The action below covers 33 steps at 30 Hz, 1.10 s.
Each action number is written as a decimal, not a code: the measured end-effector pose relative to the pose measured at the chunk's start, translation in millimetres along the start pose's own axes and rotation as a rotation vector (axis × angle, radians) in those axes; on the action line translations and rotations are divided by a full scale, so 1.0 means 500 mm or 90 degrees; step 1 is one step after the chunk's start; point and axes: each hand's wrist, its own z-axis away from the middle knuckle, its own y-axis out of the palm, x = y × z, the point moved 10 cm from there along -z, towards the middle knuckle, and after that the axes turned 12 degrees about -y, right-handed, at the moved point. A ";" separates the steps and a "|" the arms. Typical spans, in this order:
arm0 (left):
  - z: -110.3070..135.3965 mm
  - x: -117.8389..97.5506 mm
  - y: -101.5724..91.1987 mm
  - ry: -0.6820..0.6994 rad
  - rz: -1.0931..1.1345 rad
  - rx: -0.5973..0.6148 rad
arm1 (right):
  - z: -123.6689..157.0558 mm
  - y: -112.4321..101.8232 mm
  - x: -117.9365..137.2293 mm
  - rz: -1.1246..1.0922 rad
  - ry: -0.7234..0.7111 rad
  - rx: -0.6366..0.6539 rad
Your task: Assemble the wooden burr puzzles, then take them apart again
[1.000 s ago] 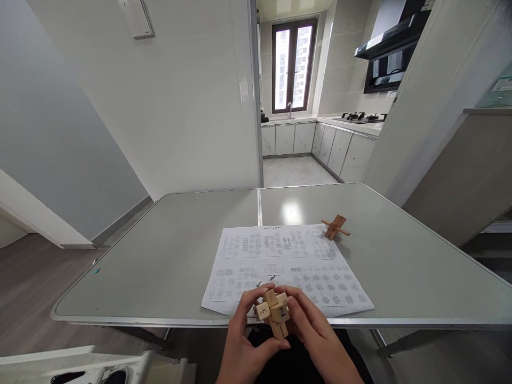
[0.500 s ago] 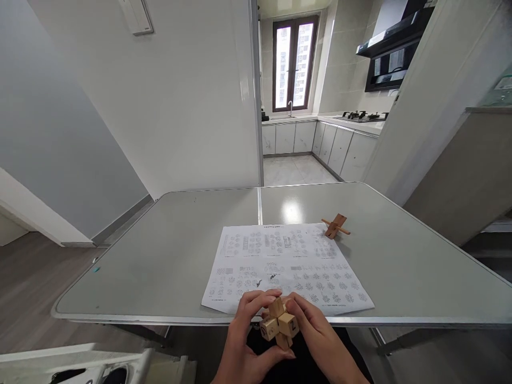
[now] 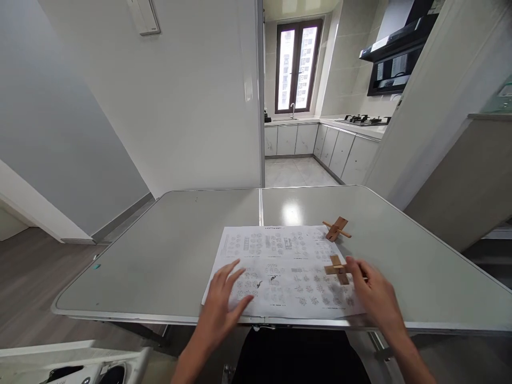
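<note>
A light wooden interlocking puzzle (image 3: 337,270), shaped like a cross, is at the right part of the printed sheet (image 3: 280,293). My right hand (image 3: 372,290) pinches the puzzle's right arm between thumb and fingers. Over the sheet's left side hovers my left hand (image 3: 224,298), its fingers spread and holding nothing. A second, browner wooden puzzle (image 3: 336,229), made of a flat piece with a thin stick through it, lies by the sheet's far right corner. Rows of small diagrams cover the paper.
The grey table (image 3: 180,256) has a metal edge and a centre seam. A small blue-green bit (image 3: 96,266) lies near its left edge. At lower left stands a white appliance (image 3: 80,368). Beyond the table, a doorway opens to a kitchen with cabinets (image 3: 298,138).
The wooden puzzle was in both hands at the table's front edge. My right hand has carried it right and forward over the sheet; my left hand has let go and moved left, opening.
</note>
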 end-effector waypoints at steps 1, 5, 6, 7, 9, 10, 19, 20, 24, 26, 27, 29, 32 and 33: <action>-0.010 0.026 -0.008 -0.011 -0.018 -0.015 | -0.012 -0.010 -0.020 0.033 0.012 0.003; -0.039 0.106 -0.017 -0.058 -0.067 -0.018 | -0.046 -0.033 -0.073 0.068 0.046 -0.016; -0.041 0.117 -0.015 -0.067 -0.072 -0.012 | -0.052 -0.031 -0.079 0.064 0.050 -0.016; -0.042 0.125 -0.014 -0.075 -0.074 -0.006 | -0.058 -0.029 -0.085 0.058 0.055 -0.018; -0.040 0.131 -0.010 -0.088 -0.074 0.003 | -0.066 -0.025 -0.092 0.048 0.066 -0.022; -0.038 0.132 -0.010 -0.093 -0.073 0.005 | -0.070 -0.024 -0.094 0.045 0.070 -0.027; -0.033 0.134 -0.010 -0.110 -0.075 -0.017 | -0.081 -0.011 -0.113 -0.028 0.089 -0.038; -0.033 0.135 -0.010 -0.110 -0.077 -0.021 | -0.075 -0.010 -0.112 -0.026 0.088 -0.041; -0.031 0.139 -0.010 -0.115 -0.086 -0.032 | -0.030 -0.019 -0.099 -0.068 0.093 -0.123; -0.031 0.138 -0.011 -0.115 -0.088 -0.034 | -0.008 -0.013 -0.089 -0.105 0.084 -0.141; -0.031 0.137 -0.012 -0.114 -0.087 -0.035 | -0.001 -0.002 -0.081 -0.122 0.068 -0.117; -0.033 0.136 -0.014 -0.113 -0.084 -0.038 | 0.004 0.027 -0.061 -0.134 0.016 -0.032; -0.035 0.134 -0.017 -0.111 -0.076 -0.042 | 0.008 0.060 -0.043 -0.111 -0.054 0.080; -0.035 0.133 -0.017 -0.110 -0.073 -0.040 | 0.008 0.064 -0.043 -0.104 -0.062 0.096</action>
